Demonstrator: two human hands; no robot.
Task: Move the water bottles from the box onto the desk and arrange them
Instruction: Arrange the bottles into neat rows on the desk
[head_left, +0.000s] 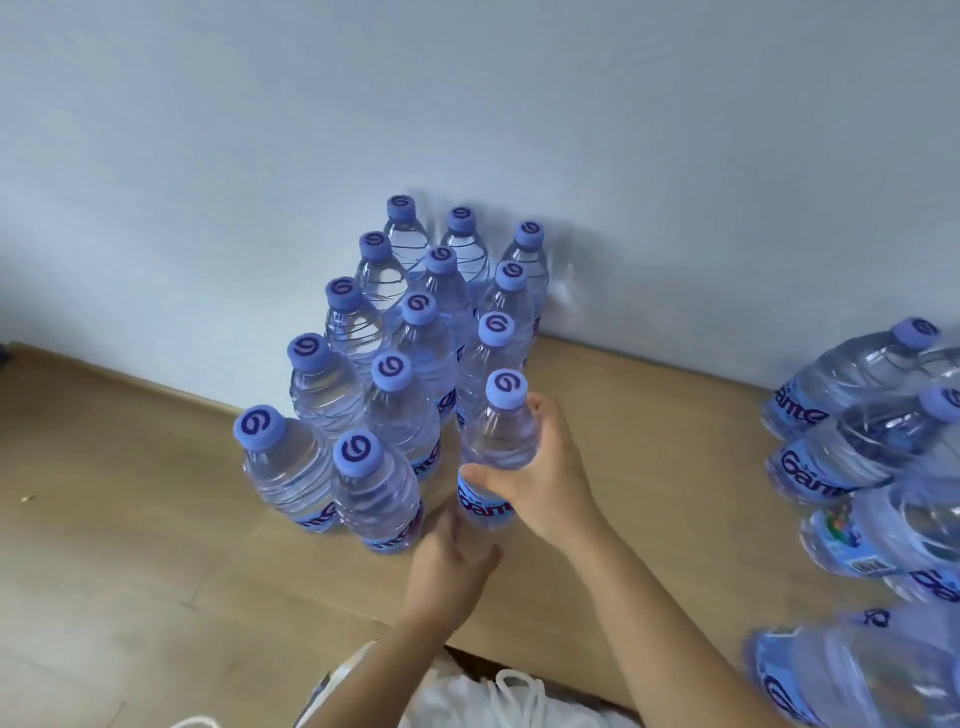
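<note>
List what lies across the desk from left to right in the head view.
Standing group of bottles → bottle being set down, gripped by right hand → bare desk → bottles lying on their sides.

Bare desk (130, 519) left — bottle cluster (415, 332) and wall (467, 104) block ahead.

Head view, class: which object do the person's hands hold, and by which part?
A water bottle: right hand grips its upper body below the cap; left hand holds its base, fingers hidden.
</note>
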